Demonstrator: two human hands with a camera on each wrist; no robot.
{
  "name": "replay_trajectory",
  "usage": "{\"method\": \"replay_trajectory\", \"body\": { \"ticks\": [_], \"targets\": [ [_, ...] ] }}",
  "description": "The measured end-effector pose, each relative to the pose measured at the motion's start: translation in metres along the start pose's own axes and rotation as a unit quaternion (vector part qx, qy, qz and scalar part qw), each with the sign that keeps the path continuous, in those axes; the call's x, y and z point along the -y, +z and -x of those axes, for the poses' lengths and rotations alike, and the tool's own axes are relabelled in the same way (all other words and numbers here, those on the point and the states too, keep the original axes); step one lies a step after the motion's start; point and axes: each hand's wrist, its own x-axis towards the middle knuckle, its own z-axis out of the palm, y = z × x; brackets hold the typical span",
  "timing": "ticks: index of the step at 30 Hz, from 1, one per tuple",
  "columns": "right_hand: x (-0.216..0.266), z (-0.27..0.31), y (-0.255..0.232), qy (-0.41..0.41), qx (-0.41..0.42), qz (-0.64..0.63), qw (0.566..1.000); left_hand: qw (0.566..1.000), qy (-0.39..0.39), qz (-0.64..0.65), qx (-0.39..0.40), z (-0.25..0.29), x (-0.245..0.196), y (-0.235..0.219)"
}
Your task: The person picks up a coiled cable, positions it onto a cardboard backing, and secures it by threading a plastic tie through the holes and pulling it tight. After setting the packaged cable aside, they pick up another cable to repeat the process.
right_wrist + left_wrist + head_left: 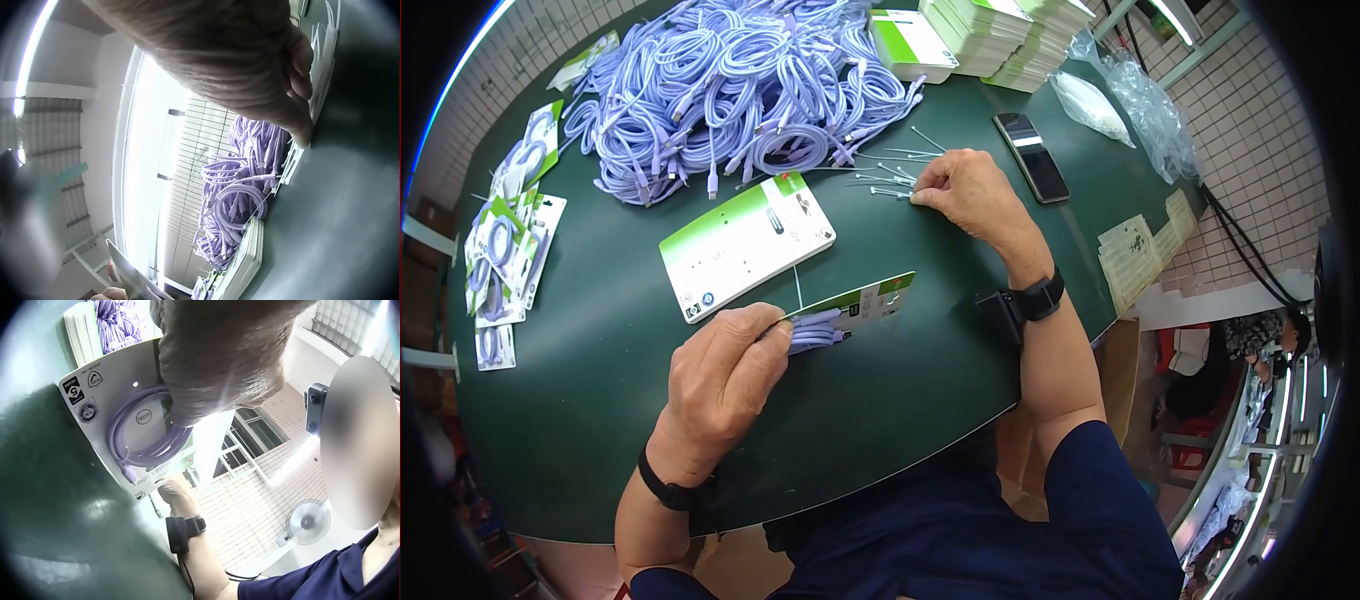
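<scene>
In the head view my left hand (725,375) pinches a printed green-and-white card (880,303) at its left end, holding it tilted above the table. A coiled purple USB cable (815,332) lies against the card; the left wrist view shows the coil (119,440) on the card's face, partly covered by the hand. A thin white strand (798,285) sticks up beside the left fingers. My right hand (975,195) reaches down to loose white cable ties (890,185), thumb and index finger pinching at their ends. The right wrist view shows the thumb tip (303,136) right at the ties.
A stack of cards (745,245) lies ahead of my left hand. Behind it is a large heap of purple cables (730,90). Carded cables (500,245) lie at the left. A phone (1032,157), plastic bags (1145,105) and card stacks (980,35) occupy the far right.
</scene>
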Motion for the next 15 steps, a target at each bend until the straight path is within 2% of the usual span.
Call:
{"method": "replay_trajectory", "body": {
  "ticks": [3,8,12,15],
  "targets": [
    [0.0,-0.003,0.001,0.006,0.023,0.001,1.0,1.0,-0.002,0.0,0.0,0.001,0.001,0.001],
    [0.007,0.001,0.003,-0.021,0.009,0.017,1.0,1.0,0.003,0.004,-0.001,0.002,0.002,0.001],
    [0.011,0.003,0.005,-0.025,-0.016,0.045,0.999,1.0,0.005,0.002,-0.002,0.002,0.001,0.001],
    [0.006,0.004,0.011,-0.054,-0.08,0.053,0.994,1.0,0.009,0.002,0.0,0.001,0.0,0.0]
  ]
}}
